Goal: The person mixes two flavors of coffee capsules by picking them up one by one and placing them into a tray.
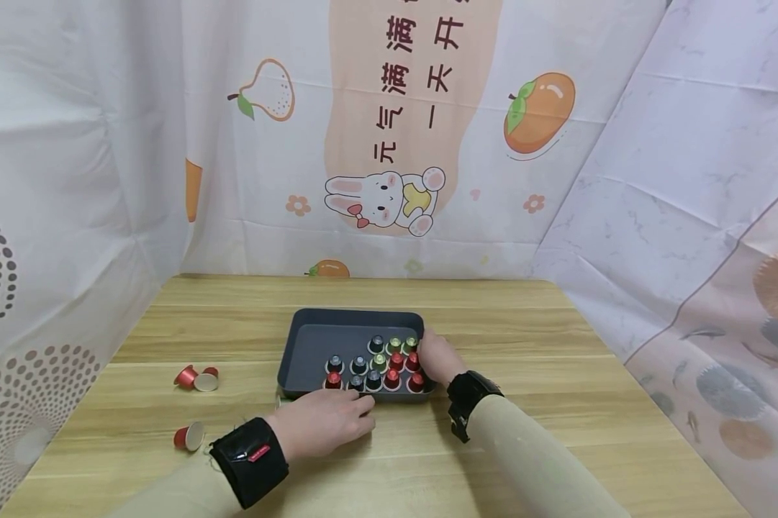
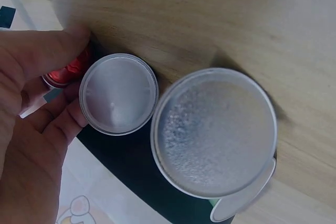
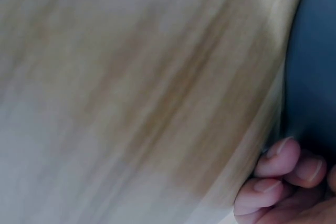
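A dark grey baking tray (image 1: 317, 338) holds several coffee capsules (image 1: 395, 362), red, green and dark, standing lid down in its right part. My left hand (image 1: 327, 424) is at the tray's front edge. In the left wrist view, its thumb and fingers pinch a red coffee capsule (image 2: 73, 69), partly hidden by them. Close by, silver lids face the camera: one capsule (image 2: 119, 94) by the fingertips, a larger-looking one (image 2: 215, 132) beside it. My right hand (image 1: 439, 356) grips the tray's right side, its fingers curled against the outer wall (image 3: 320, 66).
On the wooden table (image 1: 525, 324), red capsules (image 1: 186, 377) lie to the left, with another red capsule (image 1: 189, 437) nearer the front. A green capsule (image 1: 283, 401) shows partly by the left wrist. A printed curtain (image 1: 265, 194) hangs behind the table.
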`<state>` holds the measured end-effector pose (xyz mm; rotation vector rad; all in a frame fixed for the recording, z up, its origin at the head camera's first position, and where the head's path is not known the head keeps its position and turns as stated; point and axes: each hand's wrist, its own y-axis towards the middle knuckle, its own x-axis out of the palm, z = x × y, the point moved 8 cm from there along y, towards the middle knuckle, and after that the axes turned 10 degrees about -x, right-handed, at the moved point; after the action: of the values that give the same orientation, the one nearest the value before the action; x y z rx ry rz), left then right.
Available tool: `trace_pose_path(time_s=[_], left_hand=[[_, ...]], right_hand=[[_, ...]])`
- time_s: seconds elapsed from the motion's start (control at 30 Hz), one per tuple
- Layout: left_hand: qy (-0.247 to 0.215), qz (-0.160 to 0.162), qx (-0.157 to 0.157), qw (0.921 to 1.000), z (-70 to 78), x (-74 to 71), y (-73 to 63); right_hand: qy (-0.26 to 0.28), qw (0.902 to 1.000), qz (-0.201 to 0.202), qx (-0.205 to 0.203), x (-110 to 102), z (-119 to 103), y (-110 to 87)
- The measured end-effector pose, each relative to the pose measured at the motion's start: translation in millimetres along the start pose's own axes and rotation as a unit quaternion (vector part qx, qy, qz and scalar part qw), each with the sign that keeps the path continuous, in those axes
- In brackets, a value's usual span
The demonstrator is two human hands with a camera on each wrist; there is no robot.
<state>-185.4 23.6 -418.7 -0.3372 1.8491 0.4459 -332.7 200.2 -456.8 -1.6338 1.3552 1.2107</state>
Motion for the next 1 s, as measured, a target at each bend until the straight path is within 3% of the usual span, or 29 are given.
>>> trace_pose_path(time_s=[0.3,0.5,1.0], left_hand=[[-0.026,-0.011,-0.005,0.9996,0.1,-0.1,0.6],[-0.057,-0.007,-0.005,0.9984,0.7,-3.1,1.2],[-0.078,-0.015,-0.005,0.9968,0.9,-2.0,2.6]], right_hand=[[0.012,0.9998,-0.003,0.016,-0.8,1.7,0.0],[0.004,1.0000,0.000,0.009,-1.1,0.6,0.5],[-0.003,0.9999,0.011,-0.008,-2.1,-1.3,-0.4]])
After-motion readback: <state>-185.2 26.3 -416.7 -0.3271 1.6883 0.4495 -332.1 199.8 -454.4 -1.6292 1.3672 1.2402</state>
